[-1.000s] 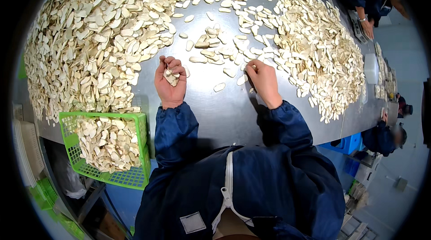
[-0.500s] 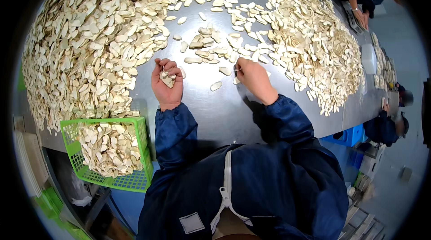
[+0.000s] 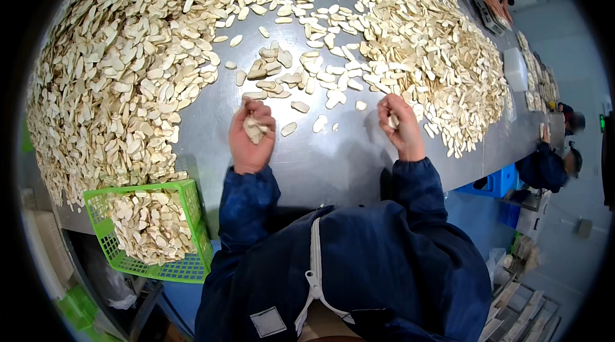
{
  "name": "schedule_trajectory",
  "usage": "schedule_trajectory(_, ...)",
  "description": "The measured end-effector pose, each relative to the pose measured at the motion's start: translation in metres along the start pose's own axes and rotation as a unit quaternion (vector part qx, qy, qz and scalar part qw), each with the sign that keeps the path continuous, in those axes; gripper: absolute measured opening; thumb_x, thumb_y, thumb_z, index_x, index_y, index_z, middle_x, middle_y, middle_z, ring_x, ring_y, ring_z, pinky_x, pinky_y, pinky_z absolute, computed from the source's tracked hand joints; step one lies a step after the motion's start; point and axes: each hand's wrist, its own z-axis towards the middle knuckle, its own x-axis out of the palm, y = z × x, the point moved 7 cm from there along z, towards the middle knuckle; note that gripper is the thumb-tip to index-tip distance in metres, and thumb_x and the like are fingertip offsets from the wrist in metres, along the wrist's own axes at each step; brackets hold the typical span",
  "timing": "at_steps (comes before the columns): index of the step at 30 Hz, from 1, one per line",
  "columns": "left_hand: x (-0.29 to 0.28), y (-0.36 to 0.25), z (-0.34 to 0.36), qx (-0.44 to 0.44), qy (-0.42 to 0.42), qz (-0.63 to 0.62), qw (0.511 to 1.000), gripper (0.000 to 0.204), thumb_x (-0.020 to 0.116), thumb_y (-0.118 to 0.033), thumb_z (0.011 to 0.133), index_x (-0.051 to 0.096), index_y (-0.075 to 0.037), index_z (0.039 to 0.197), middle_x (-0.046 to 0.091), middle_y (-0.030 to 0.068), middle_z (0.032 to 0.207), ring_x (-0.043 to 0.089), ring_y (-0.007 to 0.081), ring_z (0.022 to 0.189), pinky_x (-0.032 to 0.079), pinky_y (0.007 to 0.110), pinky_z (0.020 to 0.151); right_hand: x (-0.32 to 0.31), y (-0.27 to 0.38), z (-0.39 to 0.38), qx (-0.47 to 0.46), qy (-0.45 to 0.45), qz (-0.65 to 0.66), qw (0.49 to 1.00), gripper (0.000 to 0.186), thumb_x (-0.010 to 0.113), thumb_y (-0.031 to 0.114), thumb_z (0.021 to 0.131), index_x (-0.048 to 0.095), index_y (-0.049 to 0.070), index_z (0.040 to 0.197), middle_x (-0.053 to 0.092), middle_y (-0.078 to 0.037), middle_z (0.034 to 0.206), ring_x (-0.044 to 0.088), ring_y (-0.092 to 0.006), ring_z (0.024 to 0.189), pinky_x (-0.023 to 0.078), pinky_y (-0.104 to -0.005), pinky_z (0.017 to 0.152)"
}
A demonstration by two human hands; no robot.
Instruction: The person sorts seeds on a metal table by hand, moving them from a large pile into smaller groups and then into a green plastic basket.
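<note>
While the left hand (image 3: 251, 140) cups a few pale slices (image 3: 254, 129) in curled fingers near the worktop's (image 3: 320, 169) front edge, the right hand (image 3: 400, 125) pinches one slice (image 3: 393, 122) between thumb and fingertips, probably to keep picked pieces apart from the loose ones. Big heaps (image 3: 122, 79) crowd the left side and the far right (only a bare strip between the hands is open). A green basket (image 3: 182, 201) of slices sits at the front left corner.

Bare counter (image 3: 333, 162) between both hands, slice heaps (image 3: 115, 73) crowding left and right, loose slices (image 3: 288, 76) ahead, seemingly passable.
</note>
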Motion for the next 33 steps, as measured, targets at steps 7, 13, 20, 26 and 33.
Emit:
schedule_trajectory(7,-0.043,0.088,-0.036,-0.129,-0.194,0.109,0.966,0.027,0.046,-0.031,0.096,0.057,-0.009,0.108,0.059,0.0093,0.108,0.056,0.0253,0.102,0.046,0.044,0.089,0.106,0.013,-0.007,-0.229,0.008,-0.484,0.845,0.015,0.059,0.015,0.085,0.06,0.002,0.091,0.059,-0.007,0.082,0.058,-0.0249,0.086,0.045,-0.032,0.079)
schedule_trajectory(13,-0.031,0.066,-0.037,-0.106,-0.152,0.094,0.978,0.02,0.046,-0.025,0.097,0.057,-0.009,0.093,0.054,0.004,0.089,0.053,0.0172,0.08,0.052,0.028,0.069,0.125,-0.052,-0.017,-0.348,0.195,-0.692,0.602,0.028,0.061,0.011,0.077,0.059,0.011,0.106,0.049,-0.013,0.124,0.043,-0.0309,0.119,0.024,-0.0565,0.102)
schedule_trajectory(20,-0.024,0.021,-0.016,-0.003,-0.111,0.089,0.99,0.017,0.048,-0.021,0.096,0.059,-0.014,0.106,0.056,0.005,0.107,0.055,0.0201,0.102,0.049,0.043,0.089,0.01,0.04,0.056,-0.328,-0.157,-0.823,0.437,0.031,0.06,0.007,0.079,0.061,0.011,0.109,0.047,-0.015,0.129,0.038,-0.0384,0.123,0.026,-0.0568,0.101)
schedule_trajectory(26,-0.031,0.007,-0.012,-0.043,-0.033,0.068,0.996,0.018,0.053,-0.016,0.094,0.053,-0.017,0.112,0.05,0.002,0.099,0.047,0.0134,0.086,0.044,0.022,0.06,0.1,0.029,0.06,-0.377,0.026,-0.67,0.639,0.028,0.065,0.009,0.077,0.06,0.003,0.104,0.058,-0.016,0.104,0.053,-0.0341,0.099,0.045,-0.038,0.085)
schedule_trajectory(33,-0.032,-0.005,-0.017,-0.004,-0.048,0.132,0.99,0.011,0.05,-0.014,0.094,0.054,-0.016,0.104,0.043,-0.0003,0.088,0.04,0.0109,0.078,0.035,0.019,0.051,0.151,-0.022,0.064,-0.348,0.066,-0.696,0.625,0.022,0.066,0.014,0.076,0.062,0.003,0.095,0.057,-0.013,0.085,0.056,-0.0317,0.082,0.046,-0.0391,0.07)
